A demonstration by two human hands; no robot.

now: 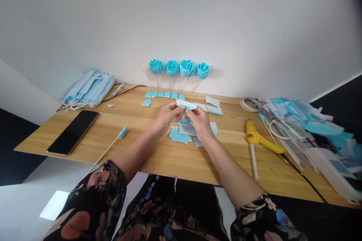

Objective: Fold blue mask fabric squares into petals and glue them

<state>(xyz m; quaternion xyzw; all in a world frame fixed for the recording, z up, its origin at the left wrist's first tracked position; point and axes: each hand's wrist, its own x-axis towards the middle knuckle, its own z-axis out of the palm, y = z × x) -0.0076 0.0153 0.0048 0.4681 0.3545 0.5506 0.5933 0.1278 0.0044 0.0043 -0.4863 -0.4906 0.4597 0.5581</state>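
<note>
Long wooden plank table [158, 158]; stack of pale blue face masks [89, 88] far left; black phone [73, 131]; yellow glue gun [261, 137] right; four blue fabric roses on sticks [179, 68] at wall; left hand [167, 116], right hand [199, 120] both pinched shut on small blue-white mask strip [186, 104], long axis left-right, held between hands above cut blue pieces [181, 132]

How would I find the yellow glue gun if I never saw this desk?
Start at the wooden table, then look past the person's right hand toward the messy pile. The glue gun lies just before it, the only bright yellow thing there.
</note>
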